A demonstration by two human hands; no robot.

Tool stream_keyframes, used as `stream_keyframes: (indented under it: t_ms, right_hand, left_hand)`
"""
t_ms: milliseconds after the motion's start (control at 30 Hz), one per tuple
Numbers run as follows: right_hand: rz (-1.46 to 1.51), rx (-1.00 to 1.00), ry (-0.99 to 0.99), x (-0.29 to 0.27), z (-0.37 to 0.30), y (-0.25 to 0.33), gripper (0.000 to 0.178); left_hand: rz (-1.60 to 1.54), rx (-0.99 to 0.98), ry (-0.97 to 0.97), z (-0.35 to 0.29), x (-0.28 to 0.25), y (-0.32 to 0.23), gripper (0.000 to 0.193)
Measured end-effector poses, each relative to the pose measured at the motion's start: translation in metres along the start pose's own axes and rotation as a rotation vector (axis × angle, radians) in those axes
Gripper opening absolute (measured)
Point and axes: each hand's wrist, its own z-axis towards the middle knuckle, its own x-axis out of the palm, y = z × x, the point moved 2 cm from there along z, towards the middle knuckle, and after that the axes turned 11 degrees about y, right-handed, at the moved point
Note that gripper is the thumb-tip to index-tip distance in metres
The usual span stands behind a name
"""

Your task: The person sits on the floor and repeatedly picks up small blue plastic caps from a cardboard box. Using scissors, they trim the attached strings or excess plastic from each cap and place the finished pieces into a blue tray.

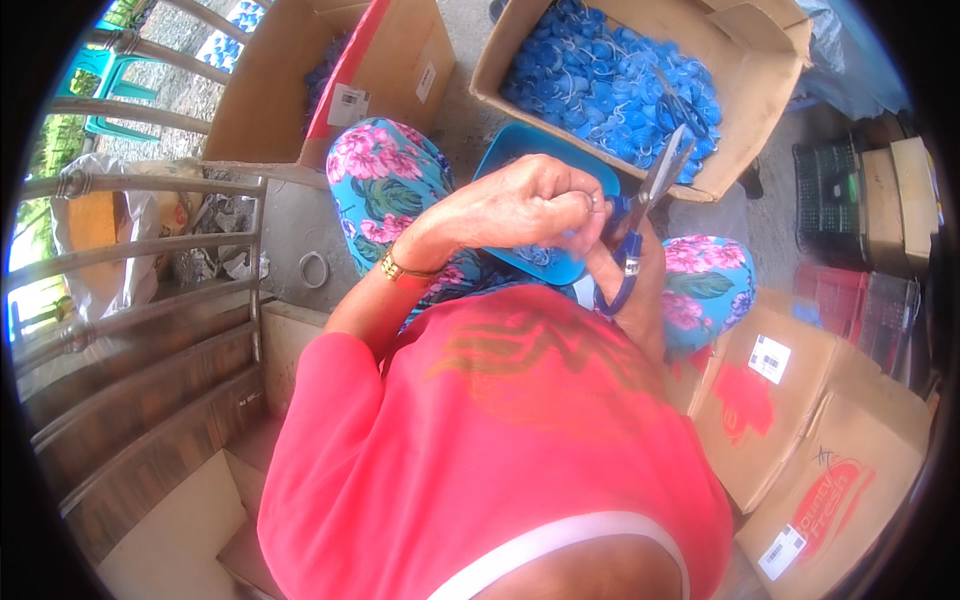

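Observation:
My left hand [530,203] is closed above a blue plastic basin [497,150] between my knees. Whatever its fingers pinch is hidden. Close beside it, my right hand [648,285] grips a pair of scissors [663,178] by the dark blue handle. The blades are parted and point up and away from me. Thin whitish strands and bits of blue lie in the basin. Just beyond it, a cardboard box [750,145] holds a heap of small blue plastic pieces [600,85] with white strings. A second pair of scissors [682,107] rests on that heap.
Another open cardboard box [400,75] stands at the far left with dark blue pieces inside. A metal railing [160,185] runs along my left side. Cardboard boxes [800,400] lie at my right, near a red crate [835,295] and a dark green crate [825,195].

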Motion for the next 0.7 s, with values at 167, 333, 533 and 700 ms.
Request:
stream_keyframes:
  t_ms: [167, 333, 533, 700]
  right_hand:
    - [0.121, -0.012, -0.046, 0.001, 0.002, -0.015, 0.009]
    - [0.200, -0.077, -0.046, -0.011, -0.005, -0.016, 0.008]
    - [0.344, -0.193, 0.029, -0.012, 0.006, -0.007, 0.013]
    - [0.364, -0.156, -0.043, -0.008, 0.012, 0.008, 0.014]
  left_hand:
    - [0.129, 0.058, -0.146, -0.017, -0.016, 0.001, 0.025]
    - [0.980, 0.194, -1.040, -0.068, -0.087, -0.032, 0.021]
    - [1.084, 0.373, -0.845, -0.055, -0.074, -0.032, 0.037]
    - [0.098, 0.157, -0.111, 0.001, 0.007, 0.012, 0.044]
